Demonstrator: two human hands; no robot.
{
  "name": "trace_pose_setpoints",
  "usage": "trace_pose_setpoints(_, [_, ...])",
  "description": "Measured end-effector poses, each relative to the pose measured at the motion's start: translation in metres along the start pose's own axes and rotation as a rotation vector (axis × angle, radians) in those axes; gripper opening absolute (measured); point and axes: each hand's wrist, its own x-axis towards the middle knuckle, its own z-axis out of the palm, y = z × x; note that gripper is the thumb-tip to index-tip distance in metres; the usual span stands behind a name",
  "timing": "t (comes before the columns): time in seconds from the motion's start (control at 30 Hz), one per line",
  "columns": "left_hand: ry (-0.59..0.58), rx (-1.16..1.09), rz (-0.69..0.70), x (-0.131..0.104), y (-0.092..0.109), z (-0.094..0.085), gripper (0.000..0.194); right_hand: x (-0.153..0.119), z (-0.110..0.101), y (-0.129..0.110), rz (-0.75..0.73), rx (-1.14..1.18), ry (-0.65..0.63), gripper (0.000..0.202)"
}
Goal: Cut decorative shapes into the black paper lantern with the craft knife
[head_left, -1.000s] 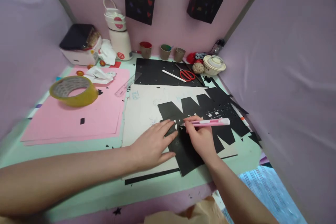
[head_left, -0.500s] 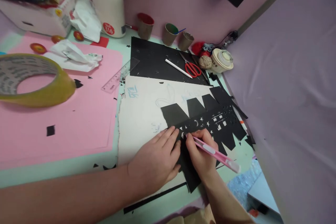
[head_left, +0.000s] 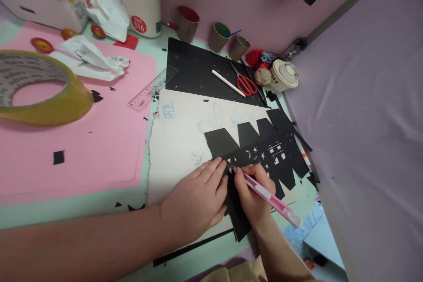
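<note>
A black paper piece (head_left: 251, 158) with cut-out stars, a moon and window shapes lies over a white board (head_left: 175, 150). Its edges carry wide notched tabs. My left hand (head_left: 198, 198) rests flat on the paper's left part, fingers stretched out. In my right hand (head_left: 254, 194) is a pink craft knife (head_left: 272, 200), gripped like a pen. The knife's tip touches the paper just beside my left fingertips, at a small white cut-out.
Red-handled scissors (head_left: 246, 84) and a white pen (head_left: 228, 83) lie on a black sheet (head_left: 198, 66) behind. A clear ruler (head_left: 145, 92) and a large tape roll (head_left: 76, 101) are at left. Paper cups (head_left: 220, 37) and a bottle (head_left: 139, 4) stand along the wall.
The view has shifted slightly. The craft knife's rear end has swung a little downward in my right hand, while my left hand stays in place on the paper.
</note>
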Motion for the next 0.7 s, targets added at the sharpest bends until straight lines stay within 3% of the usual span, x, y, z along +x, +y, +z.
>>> trace_pose_setpoints(0.7, [0.021, -0.029, 0.004, -0.0003, -0.0001, 0.0019, 0.049, -0.0016, -0.0010, 0.0002, -0.081, 0.043, -0.059, 0.024])
